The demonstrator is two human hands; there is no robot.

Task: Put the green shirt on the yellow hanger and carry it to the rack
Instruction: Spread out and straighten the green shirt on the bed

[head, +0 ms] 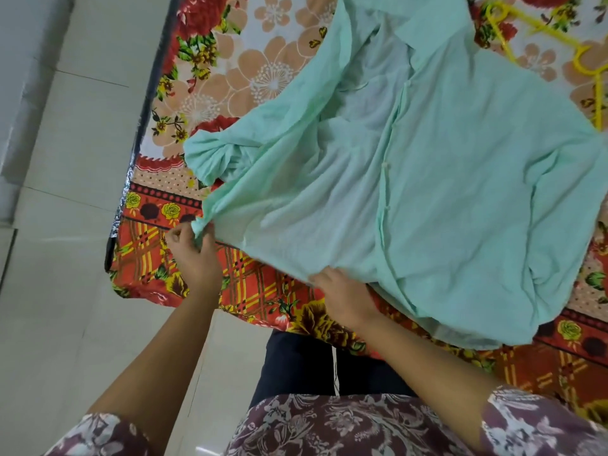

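The green shirt (444,192) lies spread, front up, on the floral bedsheet (263,77), with its hem at the near edge of the bed. The left hand (194,255) pinches the hem's left corner, and the right hand (342,297) grips the hem just right of it, fingers curled into the cloth. The yellow hanger (552,36) lies on the sheet at far right, partly under the shirt.

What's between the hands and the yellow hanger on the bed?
The green shirt, spread out. The left hand and right hand grip its near hem; the yellow hanger lies beyond its far edge (head view).
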